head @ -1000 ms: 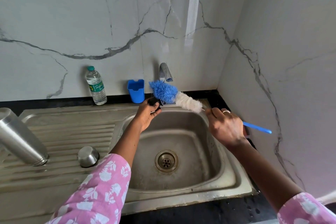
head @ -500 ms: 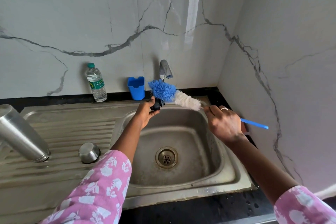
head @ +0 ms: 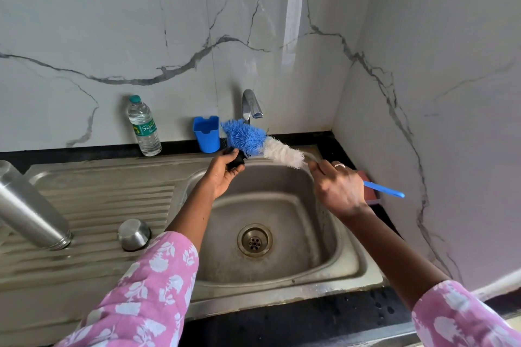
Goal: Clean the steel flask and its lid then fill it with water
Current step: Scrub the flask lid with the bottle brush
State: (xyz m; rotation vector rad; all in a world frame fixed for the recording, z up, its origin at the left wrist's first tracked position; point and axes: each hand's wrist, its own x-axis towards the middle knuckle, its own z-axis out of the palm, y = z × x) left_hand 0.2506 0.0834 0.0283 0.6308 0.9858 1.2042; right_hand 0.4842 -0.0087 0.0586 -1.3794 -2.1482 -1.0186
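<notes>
Both hands are raised over the back rim of the stainless steel sink basin. The whole bowl and its round drain lie open beneath them. The left hand curls round a small black piece; what it is cannot be told. The right hand grips the thin blue handle of a bottle brush with blue and white bristles, and the blue tip meets the black piece.

Left of the basin, on the ribbed drainboard, the long steel flask leans mouth down. A rounded steel cap sits just beside the flask, on the side nearer the basin.

Behind the basin, a curved chrome tap stands close to the brush head. A blue plastic cup and a clear plastic water bottle stand toward the basin's back left, against the marble wall. A second marble wall closes in right of the basin, near the end of the handle. The black surface runs along the basin's front.
</notes>
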